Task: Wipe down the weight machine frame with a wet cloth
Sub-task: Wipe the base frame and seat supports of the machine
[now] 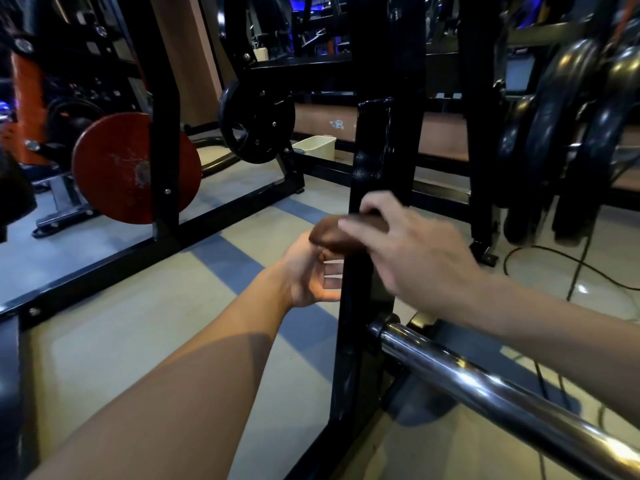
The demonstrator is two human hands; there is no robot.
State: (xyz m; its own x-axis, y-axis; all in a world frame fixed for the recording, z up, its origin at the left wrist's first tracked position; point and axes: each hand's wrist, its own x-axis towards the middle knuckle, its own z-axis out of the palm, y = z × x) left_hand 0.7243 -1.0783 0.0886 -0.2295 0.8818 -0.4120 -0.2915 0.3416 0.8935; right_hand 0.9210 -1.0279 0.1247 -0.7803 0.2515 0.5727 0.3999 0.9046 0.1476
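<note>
right hand (408,251) clamps dark brown wadded cloth (341,232) against black upright steel frame post (375,150). left hand (311,271) open, fingers relaxed, just beside post's left face, under cloth. post's long axis vertical; unwiped length runs above and below grip, right hand nearer.

Two bare arms, nothing worn

Both arms are bare all the way up to the edge of the view, with no sleeves showing. The left hand (311,271) and right hand (412,251) have no gloves, and I see no rings, watch or bands on the fingers or wrists. The right hand looks blurry.
</note>
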